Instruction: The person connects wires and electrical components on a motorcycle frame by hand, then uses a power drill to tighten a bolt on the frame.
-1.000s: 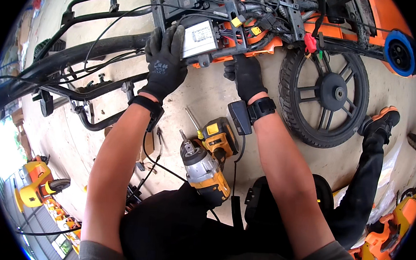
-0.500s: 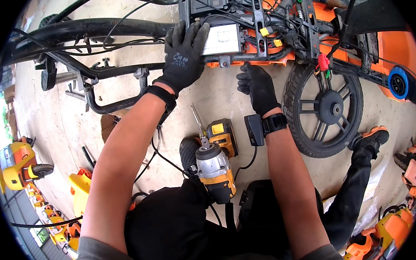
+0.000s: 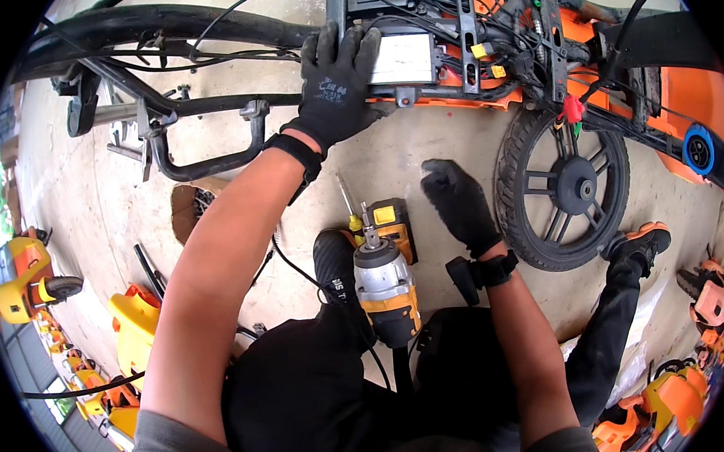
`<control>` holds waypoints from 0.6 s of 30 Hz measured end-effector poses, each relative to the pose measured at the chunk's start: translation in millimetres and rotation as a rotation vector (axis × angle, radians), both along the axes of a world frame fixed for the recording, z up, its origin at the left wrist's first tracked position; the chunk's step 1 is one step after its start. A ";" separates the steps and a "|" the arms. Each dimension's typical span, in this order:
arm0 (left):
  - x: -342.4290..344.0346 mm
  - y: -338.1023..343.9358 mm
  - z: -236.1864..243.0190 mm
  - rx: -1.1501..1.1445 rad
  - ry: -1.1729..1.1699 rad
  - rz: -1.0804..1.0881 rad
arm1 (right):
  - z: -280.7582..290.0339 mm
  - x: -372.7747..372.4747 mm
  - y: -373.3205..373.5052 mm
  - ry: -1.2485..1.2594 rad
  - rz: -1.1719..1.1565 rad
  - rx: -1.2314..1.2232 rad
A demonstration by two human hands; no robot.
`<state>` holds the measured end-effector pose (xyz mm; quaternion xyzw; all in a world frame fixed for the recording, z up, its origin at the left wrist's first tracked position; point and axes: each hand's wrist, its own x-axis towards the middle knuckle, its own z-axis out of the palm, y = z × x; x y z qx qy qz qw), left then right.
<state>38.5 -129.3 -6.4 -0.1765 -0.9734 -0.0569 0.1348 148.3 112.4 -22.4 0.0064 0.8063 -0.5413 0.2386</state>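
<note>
My left hand [image 3: 335,88], in a black glove, lies with fingers stretched across a dark upright bracket on the vehicle frame [image 3: 250,30]. Its fingertips are beside a flat box with a white label [image 3: 404,59]. My right hand [image 3: 463,203], also gloved, hovers over the floor between the frame and my knees, left of the black spoked wheel [image 3: 576,189]. Its fingers are curled in; anything inside them is hidden. Below it, a yellow and grey impact wrench [image 3: 383,289] stands between my legs, its square drive pointing away. A screwdriver [image 3: 348,202] shows by its nose.
Wiring with yellow connectors [image 3: 497,71] and a red connector [image 3: 574,109] runs along the frame. A blue-rimmed round part [image 3: 699,149] is at the right. A box of small metal parts [image 3: 190,211] sits on the floor. Yellow and orange vehicles [image 3: 31,280] line both sides.
My right hand has drawn back from the frame toward me and slightly right, still curled. The left stays on the frame. The view has shifted a little.
</note>
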 end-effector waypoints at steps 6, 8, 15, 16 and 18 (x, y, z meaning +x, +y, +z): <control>-1.3 -1.4 -2.1 0.009 0.025 -0.022 | -19.9 -20.5 -1.6 0.084 -0.128 -0.096; 0.1 0.9 -2.2 0.015 0.027 -0.002 | -12.2 -26.0 -8.0 0.117 -0.096 -0.050; 3.1 5.5 15.0 0.115 -0.041 0.004 | -39.0 -54.4 -20.4 -0.335 -0.489 -0.641; 3.4 4.0 15.7 0.119 -0.054 0.004 | -42.9 -64.4 -20.7 -0.385 -0.517 -0.705; 5.1 1.6 14.6 0.098 -0.048 0.003 | -47.9 -75.5 -16.1 -0.386 -0.510 -0.781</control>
